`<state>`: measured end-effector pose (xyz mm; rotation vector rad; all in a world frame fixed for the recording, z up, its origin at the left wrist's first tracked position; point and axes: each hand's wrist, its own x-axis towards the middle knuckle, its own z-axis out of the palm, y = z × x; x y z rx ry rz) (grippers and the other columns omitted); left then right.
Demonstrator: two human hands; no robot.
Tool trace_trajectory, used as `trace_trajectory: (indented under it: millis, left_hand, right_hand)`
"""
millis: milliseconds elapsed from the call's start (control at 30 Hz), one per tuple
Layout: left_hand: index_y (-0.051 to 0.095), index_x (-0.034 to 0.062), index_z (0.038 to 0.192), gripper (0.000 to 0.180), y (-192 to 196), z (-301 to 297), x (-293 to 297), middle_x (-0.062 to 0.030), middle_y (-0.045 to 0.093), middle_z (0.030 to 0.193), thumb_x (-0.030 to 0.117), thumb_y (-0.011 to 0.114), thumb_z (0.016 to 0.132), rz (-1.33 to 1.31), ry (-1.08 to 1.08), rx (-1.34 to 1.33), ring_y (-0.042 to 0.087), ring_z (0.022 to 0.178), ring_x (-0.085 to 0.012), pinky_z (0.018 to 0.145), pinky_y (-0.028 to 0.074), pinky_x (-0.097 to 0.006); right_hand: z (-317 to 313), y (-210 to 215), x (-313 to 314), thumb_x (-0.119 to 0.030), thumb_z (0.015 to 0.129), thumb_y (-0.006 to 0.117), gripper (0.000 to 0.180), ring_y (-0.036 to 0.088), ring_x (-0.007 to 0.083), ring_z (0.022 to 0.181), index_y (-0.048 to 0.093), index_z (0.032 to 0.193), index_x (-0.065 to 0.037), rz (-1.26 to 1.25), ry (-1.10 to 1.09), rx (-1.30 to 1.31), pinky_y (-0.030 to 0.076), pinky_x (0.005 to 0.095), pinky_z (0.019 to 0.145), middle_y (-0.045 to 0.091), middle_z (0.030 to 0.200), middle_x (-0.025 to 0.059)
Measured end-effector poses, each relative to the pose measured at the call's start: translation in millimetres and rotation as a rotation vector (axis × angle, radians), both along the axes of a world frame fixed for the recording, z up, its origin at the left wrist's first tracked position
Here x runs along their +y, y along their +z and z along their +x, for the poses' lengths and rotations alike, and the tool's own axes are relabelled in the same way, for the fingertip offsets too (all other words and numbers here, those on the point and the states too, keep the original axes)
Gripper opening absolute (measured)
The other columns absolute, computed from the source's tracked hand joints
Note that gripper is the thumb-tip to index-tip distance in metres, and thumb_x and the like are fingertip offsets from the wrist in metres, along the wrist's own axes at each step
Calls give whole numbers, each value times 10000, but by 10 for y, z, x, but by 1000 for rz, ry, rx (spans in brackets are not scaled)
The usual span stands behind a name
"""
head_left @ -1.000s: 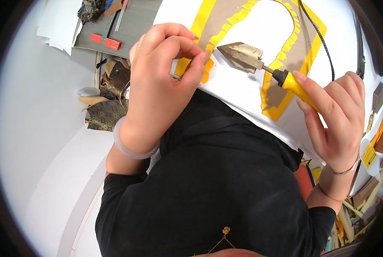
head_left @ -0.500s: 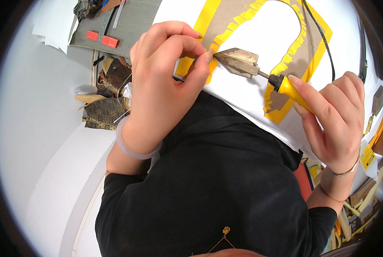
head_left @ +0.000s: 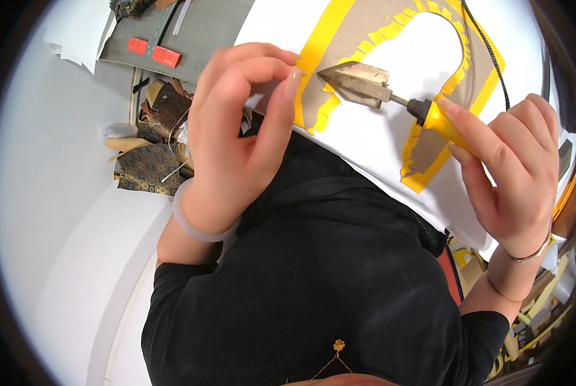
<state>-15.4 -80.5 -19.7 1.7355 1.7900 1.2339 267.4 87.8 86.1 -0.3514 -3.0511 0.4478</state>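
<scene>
The right hand [head_left: 513, 167] grips the iron [head_left: 391, 93] by its yellow handle, its flat tip lying on the tan piece [head_left: 359, 38] on the white table [head_left: 391, 148], probably to press yellow tape [head_left: 317, 51]. The left hand [head_left: 236, 141] hovers beside the tip, fingers [head_left: 278, 106] curled, pinching nothing visible, likely steadying the tape edge.

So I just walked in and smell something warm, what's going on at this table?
A person in a black top works at a white table on a tan cut-out piece edged with yellow tape. The right hand holds a small heating iron by its yellow handle, its pointed metal tip over the tape edge. The left hand is raised with fingers curled, fingertips near the tape beside the iron's tip.
</scene>
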Motion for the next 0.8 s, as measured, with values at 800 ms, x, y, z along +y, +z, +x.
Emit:
trace_trajectory:
  millis: [800]
  left_hand:
    - [702,145,1105,437,69,226,-4,-15,707,1232,198,996,786,-23,44,471,655,1088,-216,1038,395,-388]
  right_hand:
    - [214,140,201,120,934,797,468,581,253,889,778,1394,31,-21,-41,-91,444,380,771,731,1018,133]
